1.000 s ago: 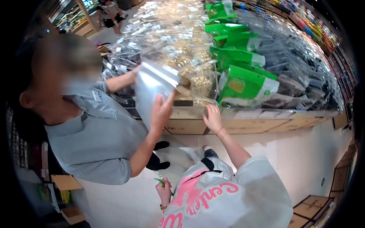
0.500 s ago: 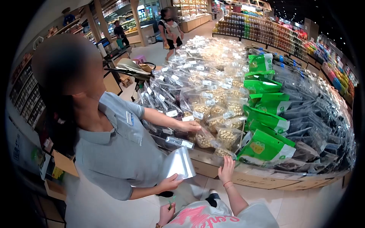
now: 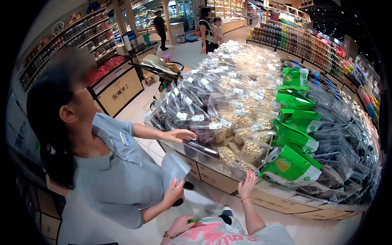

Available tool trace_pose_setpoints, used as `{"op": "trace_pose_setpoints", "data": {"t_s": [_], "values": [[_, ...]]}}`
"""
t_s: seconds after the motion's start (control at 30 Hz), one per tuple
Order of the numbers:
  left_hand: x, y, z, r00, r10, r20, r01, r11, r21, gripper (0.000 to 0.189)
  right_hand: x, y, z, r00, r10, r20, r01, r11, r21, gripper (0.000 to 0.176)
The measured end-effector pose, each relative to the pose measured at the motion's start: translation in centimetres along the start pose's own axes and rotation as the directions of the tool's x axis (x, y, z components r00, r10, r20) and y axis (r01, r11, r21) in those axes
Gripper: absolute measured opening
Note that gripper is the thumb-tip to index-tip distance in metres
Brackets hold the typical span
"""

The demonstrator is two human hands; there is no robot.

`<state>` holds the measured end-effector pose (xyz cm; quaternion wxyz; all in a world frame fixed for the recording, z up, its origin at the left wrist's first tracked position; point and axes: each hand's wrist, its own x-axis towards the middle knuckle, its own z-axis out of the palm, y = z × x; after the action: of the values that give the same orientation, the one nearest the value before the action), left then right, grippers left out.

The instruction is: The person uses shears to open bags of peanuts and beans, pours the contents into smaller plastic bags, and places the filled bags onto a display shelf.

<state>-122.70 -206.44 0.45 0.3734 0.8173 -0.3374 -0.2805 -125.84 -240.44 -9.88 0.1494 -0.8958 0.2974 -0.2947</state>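
Observation:
My right hand (image 3: pixel 247 185) has its fingers stretched out at the front rim of the display, touching or very near a clear bag of pale nuts (image 3: pixel 246 166). It holds nothing that I can see. Low against my printed shirt, my left hand (image 3: pixel 182 225) is closed on a thin green strip (image 3: pixel 195 221), whose kind I cannot make out. Just right of my right hand stands a green and white pouch (image 3: pixel 290 166). A co-worker in a grey shirt holds a flat, shiny, see-through pouch (image 3: pixel 176 168) in one hand; their other hand (image 3: pixel 179 135) hovers by bags of dark goods.
The display bin (image 3: pixel 220 183) has a wooden side and a clear rim, heaped with bagged goods. Beyond its left side stand a stroller (image 3: pixel 157 65) and a counter of red packets (image 3: pixel 122 87). Other people are in the background aisle.
The co-worker's reaching hand has left the bag of nuts and moved left. Their see-through pouch has tilted and shifted left. My left hand has lowered against my shirt; my right hand stays at the rim.

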Motion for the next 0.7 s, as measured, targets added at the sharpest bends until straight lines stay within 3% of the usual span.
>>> {"op": "trace_pose_setpoints", "data": {"t_s": [0.1, 0.23, 0.37, 0.43, 0.53, 0.63, 0.7], "values": [[0.3, 1.0, -0.3, 1.000, 0.002, 0.022, -0.003, 0.998, 0.064, 0.030, -0.2, 0.0, 0.0, 1.000, 0.001, -0.003, -0.001, 1.000, -0.010, 0.065], [0.4, 0.9, -0.2, 0.995, 0.055, -0.082, -0.050, 0.997, 0.064, 0.025, -0.1, -0.1, -0.3, 1.000, -0.011, 0.004, 0.011, 1.000, 0.001, 0.066], [0.4, 1.0, -0.8, 0.995, 0.004, -0.101, -0.001, 1.000, 0.025, 0.025, 0.6, -0.7, -0.6, 0.999, -0.019, 0.033, 0.019, 1.000, 0.012, 0.067], [0.1, 0.7, -0.8, 0.978, 0.145, -0.149, -0.132, 0.987, 0.094, 0.028, 0.9, -1.8, -1.6, 0.987, 0.159, 0.023, -0.160, 0.963, 0.215, 0.070], [-0.1, 2.7, -2.1, 0.987, 0.047, -0.157, -0.054, 0.998, -0.041, 0.034, 4.8, -4.0, -3.0, 0.998, -0.053, -0.030, 0.060, 0.937, 0.345, 0.068], [-0.1, 2.0, -1.6, 0.981, 0.069, -0.182, -0.073, 0.997, -0.016, 0.028, 9.5, -3.7, -0.9, 0.956, -0.293, 0.004, 0.274, 0.901, 0.337, 0.061], [-0.5, 2.2, -1.6, 0.971, 0.107, -0.212, -0.114, 0.993, -0.024, 0.030, 11.4, -3.9, -0.1, 0.963, -0.225, 0.149, 0.146, 0.899, 0.412, 0.046]]}}
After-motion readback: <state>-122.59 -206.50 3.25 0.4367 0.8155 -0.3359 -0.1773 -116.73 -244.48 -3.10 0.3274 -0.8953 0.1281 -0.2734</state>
